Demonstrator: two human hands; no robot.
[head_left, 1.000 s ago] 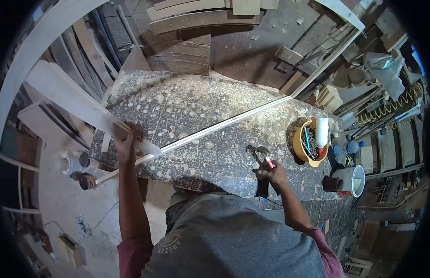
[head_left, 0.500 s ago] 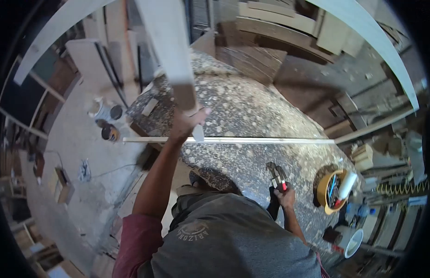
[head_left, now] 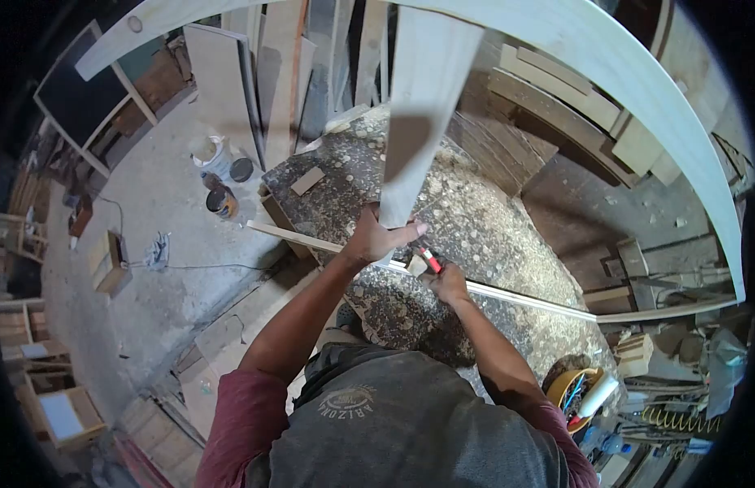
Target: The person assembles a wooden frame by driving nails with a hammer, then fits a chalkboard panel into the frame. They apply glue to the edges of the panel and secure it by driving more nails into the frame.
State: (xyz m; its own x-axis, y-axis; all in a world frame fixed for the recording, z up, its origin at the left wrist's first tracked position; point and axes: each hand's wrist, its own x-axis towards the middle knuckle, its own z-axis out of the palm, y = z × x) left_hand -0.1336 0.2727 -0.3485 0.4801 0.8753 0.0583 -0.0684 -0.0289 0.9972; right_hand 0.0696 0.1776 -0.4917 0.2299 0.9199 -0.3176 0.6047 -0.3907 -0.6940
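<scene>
Right hand (head_left: pixel 447 285) has come across from the open part of the worktop (head_left: pixel 491 215) near the yellow bowl (head_left: pixel 557 384), bringing the red-handled tool (head_left: pixel 432 260) in beside the left hand (head_left: pixel 381 241). View has swung as well, so part of the shift in angles is the head turning. Left grip closed round the narrow near end of the long pale board (head_left: pixel 418 122), as before; right grip closed on the tool, its working end too hard to make out. Board slants up and away from the left hand, its near end right at the thin pale strip (head_left: pixel 532 301) that crosses the worktop and runs out past its left edge; contact between the two cannot be told. Upshot: both hands and the tool now gathered at that meeting point, board steadied there by the left, as I judge it.
</scene>
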